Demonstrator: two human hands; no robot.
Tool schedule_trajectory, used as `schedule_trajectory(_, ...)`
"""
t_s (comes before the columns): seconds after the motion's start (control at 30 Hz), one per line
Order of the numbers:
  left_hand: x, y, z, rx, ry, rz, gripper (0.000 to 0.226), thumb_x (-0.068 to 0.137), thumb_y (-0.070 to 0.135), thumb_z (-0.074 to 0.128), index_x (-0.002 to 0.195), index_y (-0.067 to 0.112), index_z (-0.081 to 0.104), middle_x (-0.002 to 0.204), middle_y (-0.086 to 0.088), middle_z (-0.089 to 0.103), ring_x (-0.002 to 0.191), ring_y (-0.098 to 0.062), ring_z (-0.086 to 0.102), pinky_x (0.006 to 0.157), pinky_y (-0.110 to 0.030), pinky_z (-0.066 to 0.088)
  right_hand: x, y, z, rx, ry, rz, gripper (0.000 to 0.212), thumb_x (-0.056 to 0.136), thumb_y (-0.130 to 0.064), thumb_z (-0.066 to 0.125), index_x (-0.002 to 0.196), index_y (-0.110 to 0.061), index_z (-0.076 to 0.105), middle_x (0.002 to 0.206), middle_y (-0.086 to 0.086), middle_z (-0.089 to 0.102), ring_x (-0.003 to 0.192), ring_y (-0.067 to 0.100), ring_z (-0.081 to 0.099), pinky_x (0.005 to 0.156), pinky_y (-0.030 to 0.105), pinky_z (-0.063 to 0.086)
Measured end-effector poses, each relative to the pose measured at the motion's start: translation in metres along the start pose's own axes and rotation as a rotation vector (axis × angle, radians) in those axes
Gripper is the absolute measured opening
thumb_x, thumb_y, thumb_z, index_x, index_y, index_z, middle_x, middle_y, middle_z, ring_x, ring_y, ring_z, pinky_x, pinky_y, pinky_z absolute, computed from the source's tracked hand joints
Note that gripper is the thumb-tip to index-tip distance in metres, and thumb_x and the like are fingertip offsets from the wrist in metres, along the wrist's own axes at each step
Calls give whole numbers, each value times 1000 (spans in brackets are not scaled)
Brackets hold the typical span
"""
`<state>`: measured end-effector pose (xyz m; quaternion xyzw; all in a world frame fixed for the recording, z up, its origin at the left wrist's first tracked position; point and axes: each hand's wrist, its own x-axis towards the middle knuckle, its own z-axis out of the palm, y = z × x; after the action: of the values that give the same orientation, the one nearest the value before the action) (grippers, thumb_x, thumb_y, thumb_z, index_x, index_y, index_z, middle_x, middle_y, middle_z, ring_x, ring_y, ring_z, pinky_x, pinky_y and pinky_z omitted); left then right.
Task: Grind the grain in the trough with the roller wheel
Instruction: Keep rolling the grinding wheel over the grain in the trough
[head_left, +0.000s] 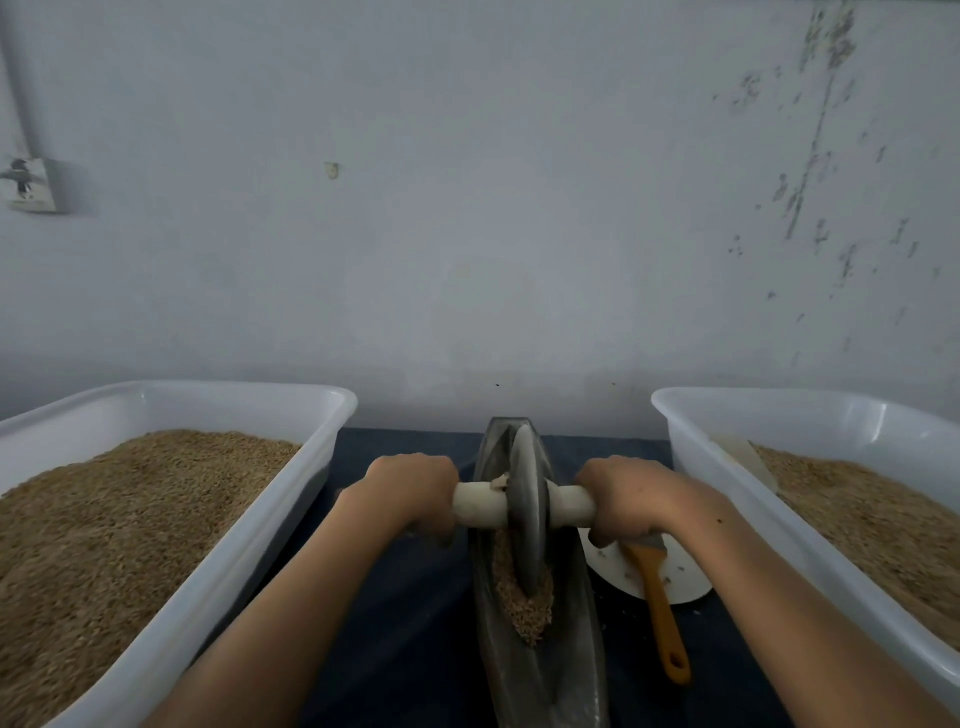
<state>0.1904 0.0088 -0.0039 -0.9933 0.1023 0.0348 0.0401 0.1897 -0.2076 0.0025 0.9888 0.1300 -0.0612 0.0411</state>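
Wheel (529, 506) upright between left grip (410, 493) and right grip (626, 499).

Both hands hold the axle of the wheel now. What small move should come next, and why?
Probably draw the roller wheel back toward the body along the trough. The left hand and right hand grip the handle on both sides, and most of the grain lies heaped at the wheel's near edge, not yet crushed.

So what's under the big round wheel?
Crushed grain lies under the roller wheel, inside the long metal trough. The wheel's bottom edge is buried in it, so the trough floor there is hidden.
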Motion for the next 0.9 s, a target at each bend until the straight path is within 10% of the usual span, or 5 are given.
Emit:
schedule_trajectory(0.33, 5, 6, 9, 64, 366, -60, 28, 86, 30, 59, 113, 22, 56, 104, 0, 62, 95, -20, 59, 72, -29, 36, 7, -6, 12, -46, 384, 40, 11, 89, -21, 55, 100, -24, 56, 99, -1, 65, 81, 17, 56, 68, 29, 35)
schedule_trajectory(0.7, 2, 0, 0, 11, -71, -35, 47, 75, 33, 73, 117, 17, 59, 102, -2, 68, 92, -19, 63, 80, -33, 47, -1, -1, 0, -13, 8, -19, 35, 79, -22, 69, 113, -18, 61, 93, 0, 63, 80, 16, 60, 58, 24, 39)
schedule_trajectory(0.9, 4, 3, 3, 76, 175, -72, 37, 80, 34, 66, 113, 20, 56, 95, 2, 60, 83, -17, 55, 70, -30, 38, 5, -2, 5, -45, 216, 0, 22, 84, -22, 63, 105, -20, 60, 93, 0, 62, 80, 18, 58, 59, 25, 33)
